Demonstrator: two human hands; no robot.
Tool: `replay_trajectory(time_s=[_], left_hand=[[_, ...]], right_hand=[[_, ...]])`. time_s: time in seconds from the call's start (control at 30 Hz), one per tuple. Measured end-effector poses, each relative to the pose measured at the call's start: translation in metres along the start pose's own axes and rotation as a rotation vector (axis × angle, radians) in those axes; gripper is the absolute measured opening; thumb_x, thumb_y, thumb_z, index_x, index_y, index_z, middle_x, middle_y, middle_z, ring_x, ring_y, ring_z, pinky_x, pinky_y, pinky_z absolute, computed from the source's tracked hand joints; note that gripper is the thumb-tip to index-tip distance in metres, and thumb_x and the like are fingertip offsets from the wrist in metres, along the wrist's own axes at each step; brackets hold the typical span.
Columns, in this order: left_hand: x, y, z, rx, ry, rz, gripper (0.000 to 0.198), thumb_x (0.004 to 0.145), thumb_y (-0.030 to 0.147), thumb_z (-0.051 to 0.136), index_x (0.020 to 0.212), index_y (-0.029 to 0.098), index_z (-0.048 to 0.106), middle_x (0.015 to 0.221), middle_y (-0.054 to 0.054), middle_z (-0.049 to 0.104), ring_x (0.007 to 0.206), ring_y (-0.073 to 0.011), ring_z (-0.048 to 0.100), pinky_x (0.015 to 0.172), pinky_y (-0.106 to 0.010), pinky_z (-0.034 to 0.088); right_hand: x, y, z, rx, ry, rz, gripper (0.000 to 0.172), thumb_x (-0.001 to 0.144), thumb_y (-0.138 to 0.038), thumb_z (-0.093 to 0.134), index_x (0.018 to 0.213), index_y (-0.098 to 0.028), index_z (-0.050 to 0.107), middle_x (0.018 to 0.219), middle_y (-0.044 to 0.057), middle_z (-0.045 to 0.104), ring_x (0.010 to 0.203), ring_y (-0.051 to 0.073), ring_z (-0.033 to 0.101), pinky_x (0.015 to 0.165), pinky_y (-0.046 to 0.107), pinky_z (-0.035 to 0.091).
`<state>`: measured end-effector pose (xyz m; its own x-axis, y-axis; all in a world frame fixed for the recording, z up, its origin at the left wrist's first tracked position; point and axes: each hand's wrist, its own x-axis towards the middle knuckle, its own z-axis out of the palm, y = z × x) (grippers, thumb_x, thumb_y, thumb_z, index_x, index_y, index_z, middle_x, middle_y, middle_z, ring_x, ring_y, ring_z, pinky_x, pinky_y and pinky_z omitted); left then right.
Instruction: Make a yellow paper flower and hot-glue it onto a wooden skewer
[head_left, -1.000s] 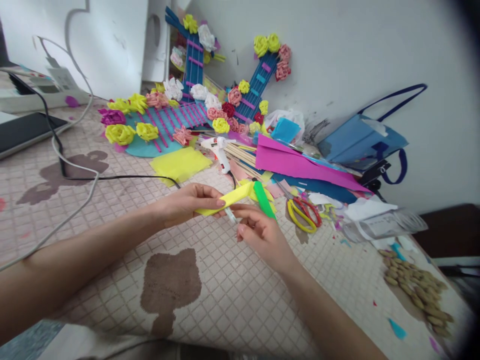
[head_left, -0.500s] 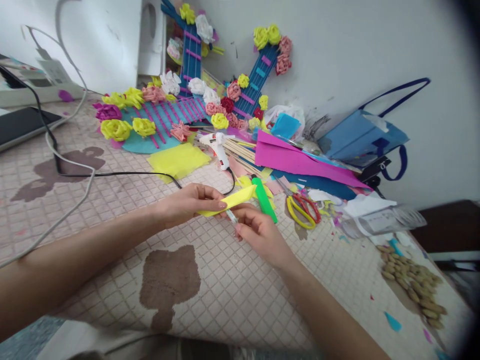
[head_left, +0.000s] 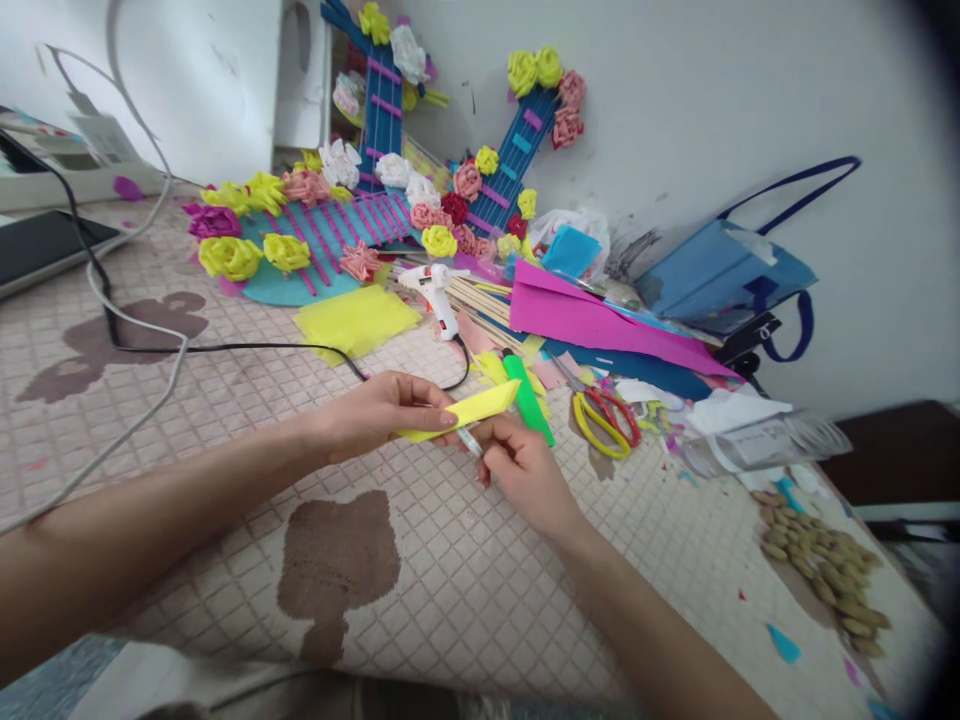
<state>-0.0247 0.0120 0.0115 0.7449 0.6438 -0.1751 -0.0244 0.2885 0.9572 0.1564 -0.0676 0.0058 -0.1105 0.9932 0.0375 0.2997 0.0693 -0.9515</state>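
Observation:
My left hand (head_left: 411, 408) pinches a folded strip of yellow paper (head_left: 484, 402) between thumb and fingers. Below the strip, my right hand (head_left: 521, 465) grips a thin white stick (head_left: 470, 440) with faint markings, its upper end at the strip's lower edge; whether they touch I cannot tell. Just beyond the strip's right tip lies a bright green flat object (head_left: 531, 403) with a dark end. A white glue gun (head_left: 436, 298) rests farther back, its black cord running left. Scissors (head_left: 600, 418) with yellow and red handles lie to the right.
Guitar-shaped crafts (head_left: 330, 225) with paper flowers stand at the back, before a yellow sheet (head_left: 358, 320). Wooden sticks (head_left: 480, 305), magenta paper (head_left: 600, 320) and a blue bag (head_left: 720, 275) lie behind my hands. Peanuts (head_left: 821, 565) sit at the right; a grey cable (head_left: 176, 370) crosses the left.
The yellow strip and both hands have shifted slightly right and down. More of the white stick shows beneath the strip. Everything else has stayed in place.

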Motion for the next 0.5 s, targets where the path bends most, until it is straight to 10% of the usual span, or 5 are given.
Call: replay_trajectory(time_s=[0.13,0.5], left_hand=[[0.0004,0.0032,-0.0023,-0.03,0.074,0.003,0.014,0.072,0.025,0.072,0.072,0.013,0.065,0.068,-0.001,0.067,0.06,-0.008,0.055,0.057,-0.02,0.037],[0.0018,-0.001,-0.0043,0.082,0.203,0.129,0.018,0.073,0.031,0.07,0.075,0.014,0.066,0.072,-0.002,0.068,0.066,-0.0106,0.057,0.06,-0.021,0.04]], right_hand=[[-0.0008,0.0004,-0.0011,0.108,0.012,0.023,0.025,0.081,-0.016,0.044,0.103,-0.022,0.054,0.062,-0.005,0.054,0.056,0.011,0.055,0.058,0.028,0.048],[-0.003,0.0011,-0.002,-0.278,0.241,-0.125,0.007,0.081,-0.02,0.054,0.077,-0.019,0.06,0.075,0.001,0.058,0.065,0.013,0.053,0.058,0.026,0.042]])
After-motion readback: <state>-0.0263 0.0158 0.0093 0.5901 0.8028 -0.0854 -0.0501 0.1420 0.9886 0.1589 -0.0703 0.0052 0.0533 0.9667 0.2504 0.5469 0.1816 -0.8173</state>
